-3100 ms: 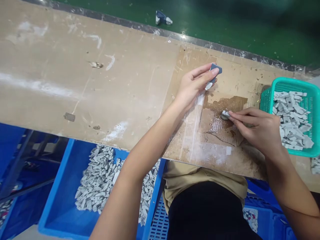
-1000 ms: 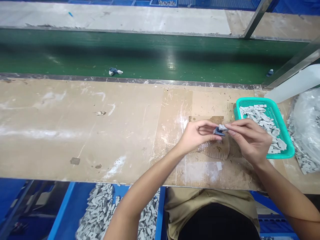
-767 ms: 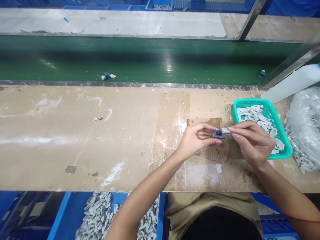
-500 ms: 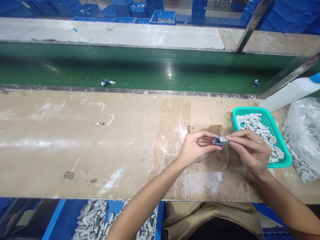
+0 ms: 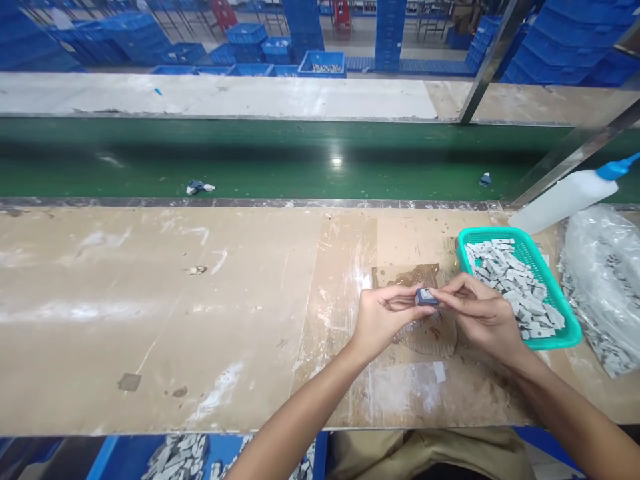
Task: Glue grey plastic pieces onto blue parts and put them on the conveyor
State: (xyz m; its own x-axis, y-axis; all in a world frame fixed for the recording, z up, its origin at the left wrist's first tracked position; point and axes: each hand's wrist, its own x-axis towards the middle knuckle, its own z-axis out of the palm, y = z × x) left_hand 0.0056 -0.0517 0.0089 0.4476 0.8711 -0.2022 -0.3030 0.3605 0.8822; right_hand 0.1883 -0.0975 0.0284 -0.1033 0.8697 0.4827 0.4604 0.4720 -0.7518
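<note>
My left hand (image 5: 385, 319) and my right hand (image 5: 480, 313) meet above a torn cardboard patch (image 5: 430, 337) on the beige workbench (image 5: 200, 313). Between the fingertips of both hands sits a small dark blue-grey part (image 5: 425, 297) with a light grey piece pushed into it. My left fingers pinch the dark part from the left. My right fingers press on it from the right. A teal basket (image 5: 517, 287) holding several light grey pieces stands just right of my right hand.
A green conveyor belt (image 5: 300, 157) runs behind the bench, carrying one small assembled part (image 5: 199, 188) and another at the right (image 5: 484, 179). A white squeeze bottle with a blue cap (image 5: 565, 197) and a clear bag of grey pieces (image 5: 605, 287) lie at the right. Blue crates stand beyond and below.
My right hand brought a grey piece from the cardboard to the dark part in my left hand and pushed it in. The view has tilted upward, showing more of the belt and crates.
</note>
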